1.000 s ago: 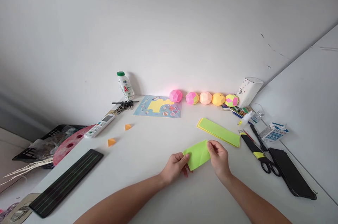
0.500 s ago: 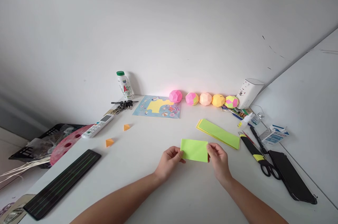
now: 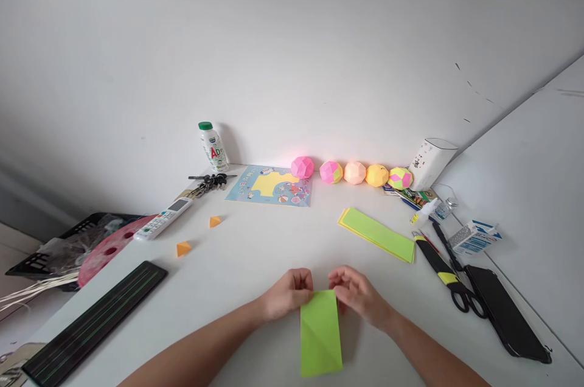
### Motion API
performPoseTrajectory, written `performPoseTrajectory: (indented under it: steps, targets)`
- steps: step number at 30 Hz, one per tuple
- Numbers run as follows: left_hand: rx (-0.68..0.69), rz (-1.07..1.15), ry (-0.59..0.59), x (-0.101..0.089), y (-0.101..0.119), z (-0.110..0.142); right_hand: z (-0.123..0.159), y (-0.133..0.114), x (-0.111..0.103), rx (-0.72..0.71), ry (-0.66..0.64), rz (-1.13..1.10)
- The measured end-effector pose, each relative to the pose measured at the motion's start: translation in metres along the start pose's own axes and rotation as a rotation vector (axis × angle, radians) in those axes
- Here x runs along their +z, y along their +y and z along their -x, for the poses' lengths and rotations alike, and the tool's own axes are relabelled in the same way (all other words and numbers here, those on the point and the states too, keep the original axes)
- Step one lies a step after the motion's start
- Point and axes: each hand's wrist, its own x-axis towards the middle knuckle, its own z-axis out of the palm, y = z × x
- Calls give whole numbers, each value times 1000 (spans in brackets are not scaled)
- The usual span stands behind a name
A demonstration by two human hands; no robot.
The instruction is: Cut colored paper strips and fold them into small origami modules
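Note:
A small green sheet of paper point(image 3: 320, 335) with faint diagonal creases hangs upright, its long side pointing toward me. My left hand point(image 3: 288, 294) pinches its upper left corner between thumb and fingers. At the upper right corner, my right hand point(image 3: 358, 294) has its thumb and curled fingers closed on the paper's edge. Beyond my right hand lies a stack of long green and yellow paper strips point(image 3: 378, 235). Two small folded orange paper pieces point(image 3: 215, 221) rest on the table to the left.
Several faceted paper balls point(image 3: 354, 173) line the wall. Scissors point(image 3: 449, 280), a black phone point(image 3: 508, 314), a glue bottle point(image 3: 424, 212) and a small box point(image 3: 476, 237) occupy the right. At left are a remote point(image 3: 164, 218), keys point(image 3: 212, 182), a bottle point(image 3: 213, 148) and a black strip point(image 3: 98, 323).
The green paper has turned from lying crosswise to lengthwise and come nearer to me. Both hands have moved closer together, now at its far end.

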Motion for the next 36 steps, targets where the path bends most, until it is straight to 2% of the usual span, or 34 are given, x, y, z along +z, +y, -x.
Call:
performPoseTrajectory:
  steps: [3, 6, 15, 18, 22, 26, 29, 32, 36]
  targets:
    - [-54, -137, -77, 6, 0, 6, 1, 8, 16, -30, -1, 137]
    - [-56, -237, -64, 10, -2, 7, 0, 13, 25, -67, 37, 245]
    - [-8, -286, -17, 16, -5, 7, -3, 11, 29, -112, 106, 372]
    - [-38, -238, -22, 15, -3, 6, -3, 10, 25, -94, 104, 391]
    - [-71, -112, -14, 11, -2, 5, -4, 13, 8, 35, 78, 290]
    - [-12, -43, 13, 6, -3, 4, -5, 12, -9, 102, 125, 216]
    - [9, -30, 17, 6, -3, 3, -4, 6, -10, 39, 163, 156]
    - [-18, -47, 9, 8, -4, 3, -3, 6, 1, -64, 93, 216]
    - [16, -125, 12, 12, -5, 4, -4, 15, 13, -103, 30, 351]
